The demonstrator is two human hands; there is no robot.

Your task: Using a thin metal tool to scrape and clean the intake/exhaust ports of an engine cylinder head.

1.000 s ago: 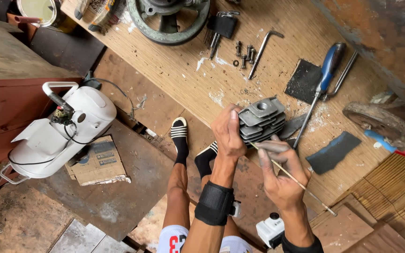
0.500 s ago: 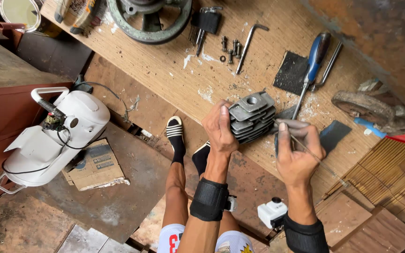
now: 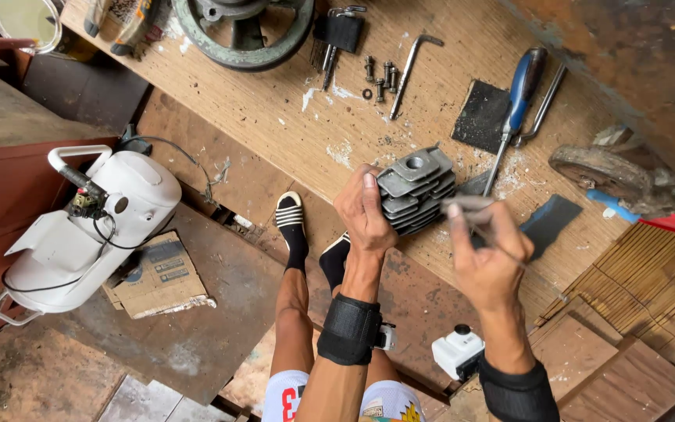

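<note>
The left hand (image 3: 365, 209) gripped a finned grey engine cylinder (image 3: 416, 190) at the wooden workbench (image 3: 275, 109) edge; the right hand (image 3: 487, 254) pinched a thin rod (image 3: 542, 275) beside it.

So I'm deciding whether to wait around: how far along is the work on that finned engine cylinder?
Done: the finned cylinder is off its machine, and loose bolts and a hex key lie on the wooden bench. In hand: the left hand steadies the cylinder while the right hand holds a thin tool beside it. Left: nothing looks refitted, so it seems midway at best.
</note>
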